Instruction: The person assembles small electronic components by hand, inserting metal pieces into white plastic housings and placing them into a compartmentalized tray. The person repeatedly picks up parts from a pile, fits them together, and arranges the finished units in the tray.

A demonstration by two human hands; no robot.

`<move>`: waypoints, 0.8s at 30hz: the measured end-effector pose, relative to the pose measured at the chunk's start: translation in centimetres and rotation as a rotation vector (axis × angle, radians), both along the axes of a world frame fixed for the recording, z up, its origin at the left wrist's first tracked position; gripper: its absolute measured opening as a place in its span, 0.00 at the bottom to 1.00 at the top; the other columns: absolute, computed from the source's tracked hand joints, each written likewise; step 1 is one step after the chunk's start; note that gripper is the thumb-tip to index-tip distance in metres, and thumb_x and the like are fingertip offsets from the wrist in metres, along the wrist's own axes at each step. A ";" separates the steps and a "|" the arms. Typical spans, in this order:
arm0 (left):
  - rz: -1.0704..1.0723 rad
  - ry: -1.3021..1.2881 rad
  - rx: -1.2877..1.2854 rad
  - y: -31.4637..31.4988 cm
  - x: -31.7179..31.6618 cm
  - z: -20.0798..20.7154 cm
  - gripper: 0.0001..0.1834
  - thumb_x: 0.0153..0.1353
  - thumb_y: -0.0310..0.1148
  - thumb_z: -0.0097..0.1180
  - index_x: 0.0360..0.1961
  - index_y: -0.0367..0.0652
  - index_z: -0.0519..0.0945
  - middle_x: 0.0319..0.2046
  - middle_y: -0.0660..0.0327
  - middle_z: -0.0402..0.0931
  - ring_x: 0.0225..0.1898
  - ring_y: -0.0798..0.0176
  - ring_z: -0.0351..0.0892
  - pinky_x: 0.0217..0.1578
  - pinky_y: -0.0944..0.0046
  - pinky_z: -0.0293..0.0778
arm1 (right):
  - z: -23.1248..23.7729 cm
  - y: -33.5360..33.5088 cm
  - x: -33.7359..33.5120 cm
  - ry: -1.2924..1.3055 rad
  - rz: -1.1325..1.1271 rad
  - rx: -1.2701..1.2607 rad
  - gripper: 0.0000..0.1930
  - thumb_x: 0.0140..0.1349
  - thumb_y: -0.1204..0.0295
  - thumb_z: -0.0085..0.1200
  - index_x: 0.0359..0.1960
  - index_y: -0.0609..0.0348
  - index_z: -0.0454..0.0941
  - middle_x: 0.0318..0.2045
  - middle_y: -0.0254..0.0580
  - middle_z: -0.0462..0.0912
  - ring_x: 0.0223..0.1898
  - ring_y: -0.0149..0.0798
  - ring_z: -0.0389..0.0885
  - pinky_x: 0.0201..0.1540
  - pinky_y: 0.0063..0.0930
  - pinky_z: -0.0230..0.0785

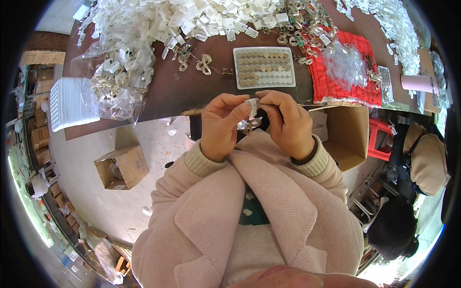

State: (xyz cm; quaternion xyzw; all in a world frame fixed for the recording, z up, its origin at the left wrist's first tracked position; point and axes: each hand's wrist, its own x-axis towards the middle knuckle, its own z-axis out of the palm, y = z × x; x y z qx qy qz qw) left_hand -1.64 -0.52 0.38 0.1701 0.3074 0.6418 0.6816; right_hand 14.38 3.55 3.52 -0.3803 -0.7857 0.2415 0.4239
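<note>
Above my lap, at the table's front edge, my left hand point(222, 126) pinches a small white plastic case point(252, 108) between thumb and fingers. My right hand point(289, 124) is closed close beside it, thumb and forefinger meeting at the case's right side; what lies between those fingertips is too small to tell. A coil of thin clear wire point(248, 126) hangs below the case between the hands. Just beyond them on the table is a white tray point(240, 85) with rows of round pockets, some holding coin cells point(248, 77).
White plastic cases point(192, 19) lie heaped across the back. Coiled wires point(204, 65) lie nearer. Left are a clear bag point(120, 86) and stacked white trays point(72, 103); right, a red cloth point(326, 81) under clear plastic pieces point(345, 65). Cardboard boxes point(132, 168) stand below. Another person point(427, 163) sits right.
</note>
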 end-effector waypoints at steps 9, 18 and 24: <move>-0.042 0.006 -0.029 0.5 -0.7 0.3 0.07 0.61 0.21 0.64 0.41 0.35 0.81 0.40 0.58 0.83 0.38 0.69 0.82 0.41 0.69 0.79 | -0.5 0.1 -0.2 -0.006 0.055 -0.016 0.07 0.62 0.82 0.59 0.41 0.61 0.78 0.38 0.45 0.87 0.36 0.43 0.88 0.39 0.28 0.79; -0.040 1.347 0.102 4.6 -5.3 1.0 0.18 0.61 0.35 0.64 0.50 0.40 0.78 0.39 0.57 0.80 0.34 0.60 0.83 0.34 0.60 0.77 | -1.1 0.2 0.4 0.099 -0.035 -0.126 0.12 0.63 0.85 0.58 0.48 0.66 0.76 0.47 0.51 0.85 0.41 0.39 0.89 0.42 0.25 0.78; 0.110 1.922 0.244 6.3 -4.5 -0.6 0.17 0.54 0.35 0.70 0.44 0.44 0.84 0.33 0.59 0.79 0.29 0.58 0.79 0.31 0.63 0.75 | -1.3 0.3 0.7 0.090 -0.034 -0.088 0.12 0.61 0.85 0.59 0.47 0.66 0.77 0.45 0.51 0.85 0.38 0.40 0.87 0.41 0.26 0.78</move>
